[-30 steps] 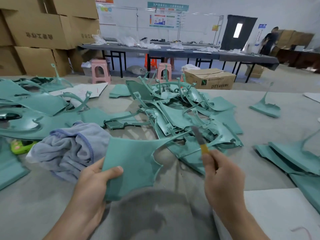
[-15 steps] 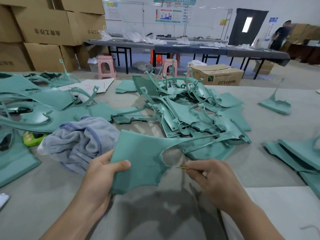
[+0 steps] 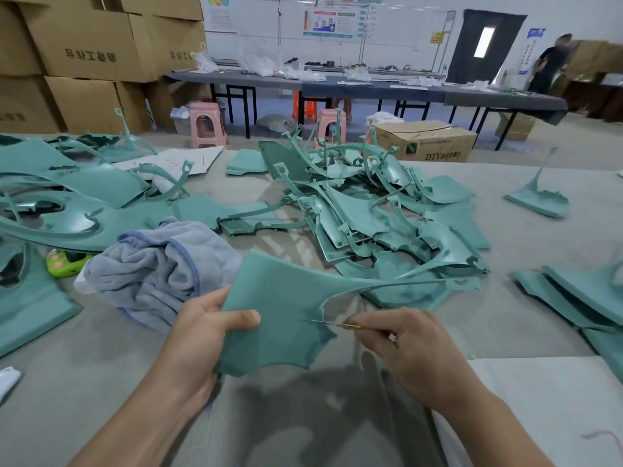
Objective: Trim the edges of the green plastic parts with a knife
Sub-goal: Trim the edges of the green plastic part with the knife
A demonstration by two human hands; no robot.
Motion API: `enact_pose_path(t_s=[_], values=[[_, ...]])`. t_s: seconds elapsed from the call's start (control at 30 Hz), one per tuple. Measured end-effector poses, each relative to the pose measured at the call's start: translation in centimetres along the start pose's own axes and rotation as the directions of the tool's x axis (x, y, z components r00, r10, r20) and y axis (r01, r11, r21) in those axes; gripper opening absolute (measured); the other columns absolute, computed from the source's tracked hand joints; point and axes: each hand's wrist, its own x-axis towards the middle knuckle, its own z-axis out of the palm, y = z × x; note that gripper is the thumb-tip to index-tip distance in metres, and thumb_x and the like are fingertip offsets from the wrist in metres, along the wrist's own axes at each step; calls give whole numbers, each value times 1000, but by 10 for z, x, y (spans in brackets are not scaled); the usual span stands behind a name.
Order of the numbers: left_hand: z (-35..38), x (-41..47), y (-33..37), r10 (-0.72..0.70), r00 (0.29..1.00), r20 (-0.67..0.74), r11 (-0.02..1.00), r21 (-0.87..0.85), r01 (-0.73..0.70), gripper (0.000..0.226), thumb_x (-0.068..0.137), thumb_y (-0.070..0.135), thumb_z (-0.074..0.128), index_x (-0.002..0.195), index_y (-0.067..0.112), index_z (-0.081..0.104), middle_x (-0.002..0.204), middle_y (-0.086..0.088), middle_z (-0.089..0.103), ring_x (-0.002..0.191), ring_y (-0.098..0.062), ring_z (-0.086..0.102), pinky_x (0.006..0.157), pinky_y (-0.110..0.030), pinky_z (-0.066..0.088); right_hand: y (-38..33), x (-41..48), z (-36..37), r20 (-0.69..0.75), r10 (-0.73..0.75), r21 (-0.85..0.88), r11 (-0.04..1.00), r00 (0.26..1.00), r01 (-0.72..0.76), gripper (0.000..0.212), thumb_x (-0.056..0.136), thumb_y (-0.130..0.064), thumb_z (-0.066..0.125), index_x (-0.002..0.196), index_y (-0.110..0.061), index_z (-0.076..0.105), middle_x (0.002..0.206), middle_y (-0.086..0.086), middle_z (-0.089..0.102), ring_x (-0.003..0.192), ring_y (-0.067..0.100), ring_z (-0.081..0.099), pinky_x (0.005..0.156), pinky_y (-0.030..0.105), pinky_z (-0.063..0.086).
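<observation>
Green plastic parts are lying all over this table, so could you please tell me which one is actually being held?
The flat green part nearest the camera: left hand grips its left edge.

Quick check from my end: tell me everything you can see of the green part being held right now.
The held green part is a thin, matte teal plastic panel, broad and flat with a ragged, scalloped lower edge and a curved cutout on its right side, from which a long thin arm stretches right. It is lifted off the table, tilted toward the camera. The left hand grips its left edge, thumb on the face. The knife, pinched by the right hand, meets the cutout's edge.
</observation>
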Motion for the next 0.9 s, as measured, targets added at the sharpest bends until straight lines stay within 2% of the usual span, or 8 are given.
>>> enact_pose_path(t_s=[0.1,0.23,0.4,0.5,0.57,0.63,0.77,0.9], values=[[-1,0,0,-1,1000,-18,1000,9,1,34,74,-10,61,94,10,80,99,-22,76,83,-39,72,84,-48,55,4,-1,0,84,-10,-28,1000,996,12,27,93,-36,66,112,-54,64,84,-15,74,79,8,65,72,22,50],[1,-1,1,-13,1000,2,1000,28,13,36,63,-1,66,95,9,79,100,-24,75,85,-42,71,87,-52,51,6,-1,1,-42,-11,-15,1000,999,11,23,92,-33,68,107,-50,69,74,-25,68,72,3,63,63,10,42],[-3,1,2,-22,1000,10,1000,23,21,35,63,-3,65,93,8,79,100,-25,75,82,-39,70,81,-45,53,3,-2,2,95,-33,-58,998,995,39,22,93,-38,64,111,-51,66,80,-15,71,74,8,62,68,21,48],[-4,1,1,-39,998,45,999,33,38,35,65,-4,64,94,7,79,99,-26,75,80,-40,71,75,-43,57,4,-2,4,-102,23,3,1000,995,-22,10,90,-35,68,99,-36,72,71,-13,66,66,9,59,59,18,44],[-3,0,1,-42,997,65,999,31,40,38,62,-1,64,95,9,79,100,-25,75,81,-41,72,74,-44,59,5,-2,3,-136,20,-22,999,990,-23,11,89,-35,66,90,-26,71,67,-7,62,63,14,55,56,22,43],[-3,0,2,-30,998,48,999,27,28,38,61,0,65,95,9,80,101,-25,75,84,-42,72,80,-47,57,3,-3,2,-77,-2,-8,1000,997,2,8,91,-31,68,94,-27,75,67,-8,63,60,11,55,54,20,42],[-4,3,2,-30,999,16,999,28,29,38,60,0,65,94,9,80,100,-24,75,88,-45,72,84,-51,56,-2,-5,2,-92,11,89,996,996,-3,20,91,-32,70,108,-39,77,75,-30,68,68,-4,64,61,7,41],[-5,1,2,-41,998,46,999,26,40,38,59,1,66,94,7,79,100,-27,74,83,-43,71,78,-45,57,-3,-5,4,22,34,27,999,999,-34,21,90,-39,69,106,-51,70,74,-16,71,65,4,62,62,19,48]])
